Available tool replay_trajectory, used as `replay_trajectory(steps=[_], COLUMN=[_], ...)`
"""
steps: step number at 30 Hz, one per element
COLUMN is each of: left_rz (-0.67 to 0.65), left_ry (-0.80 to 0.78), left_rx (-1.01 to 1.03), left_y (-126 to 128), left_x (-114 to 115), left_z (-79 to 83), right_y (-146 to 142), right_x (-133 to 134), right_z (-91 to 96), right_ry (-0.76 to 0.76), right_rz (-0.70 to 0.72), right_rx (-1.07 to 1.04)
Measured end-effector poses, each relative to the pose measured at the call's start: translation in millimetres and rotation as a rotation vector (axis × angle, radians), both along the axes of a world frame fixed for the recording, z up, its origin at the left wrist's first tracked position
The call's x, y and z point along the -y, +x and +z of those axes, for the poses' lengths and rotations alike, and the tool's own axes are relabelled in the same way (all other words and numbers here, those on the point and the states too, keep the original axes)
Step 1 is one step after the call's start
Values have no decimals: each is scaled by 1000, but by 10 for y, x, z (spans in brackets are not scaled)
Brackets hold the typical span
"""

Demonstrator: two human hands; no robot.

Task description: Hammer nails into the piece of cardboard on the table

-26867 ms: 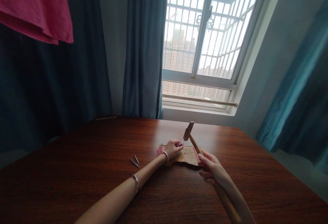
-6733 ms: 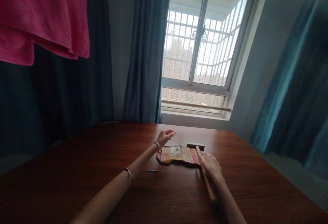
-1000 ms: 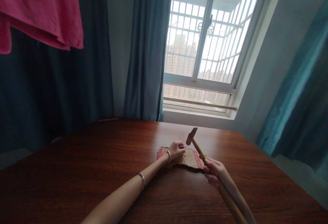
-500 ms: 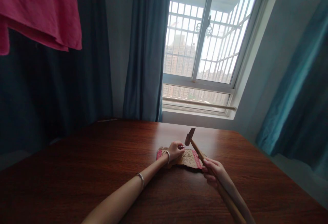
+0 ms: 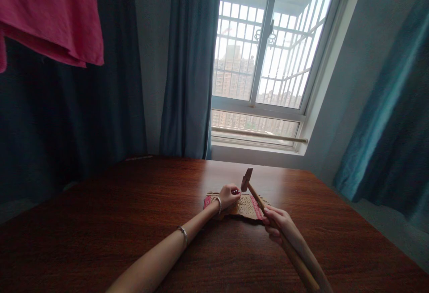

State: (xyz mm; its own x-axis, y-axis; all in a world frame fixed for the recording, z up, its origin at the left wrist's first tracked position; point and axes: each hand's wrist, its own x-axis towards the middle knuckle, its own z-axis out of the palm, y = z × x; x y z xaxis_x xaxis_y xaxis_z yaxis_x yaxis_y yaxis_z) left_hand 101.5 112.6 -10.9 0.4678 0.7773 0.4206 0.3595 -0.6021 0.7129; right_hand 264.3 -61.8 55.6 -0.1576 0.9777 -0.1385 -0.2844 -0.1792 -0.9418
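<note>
raised hammer (image 5: 246,180) since earlier, clamped in r hand (image 5: 280,225) for control; pinching prob. nail, hidden, w/ l hand (image 5: 229,196) over board (image 5: 247,207) to steady.

Between 5 and 6 o'clock the left hand (image 5: 229,196) hides part of the board (image 5: 246,208); whether its fingertips hold anything is too small to tell, as is whether the hammer (image 5: 255,194) touches them. The right hand (image 5: 279,222) covers part of the handle. The left forearm (image 5: 161,257) is cut off at 7 o'clock, the right forearm (image 5: 307,255) between 4 and 5, the table (image 5: 214,257) at 6, the window (image 5: 261,60) at 1 and the cloth (image 5: 55,14) at 10. Buildings (image 5: 231,69) outside are hazy.
</note>
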Motion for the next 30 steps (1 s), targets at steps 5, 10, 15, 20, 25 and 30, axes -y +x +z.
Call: replay_trajectory(steps=[5,10,15,20,25,30], left_rz=[1,-29,-8,-19,-19,-15], left_ry=[21,-4,6,11,0,-4], left_rx=[-5,-6,-38,-43,-43,-39], left_y=[-9,-39,-63,-56,-51,-55], left_x=[-14,-26,-10,4,36,53], left_z=[-16,-28,-5,13,50,70], right_y=[32,53,44,21,8,-37], right_x=[-19,-43,-44,-35,-21,6], right_z=[-30,-65,-59,-72,-57,-9], right_ry=[11,13,51,69,63,56], right_rz=[-52,-28,-17,-29,-51,-56], right_rx=[-32,-23,-15,-3,4,33])
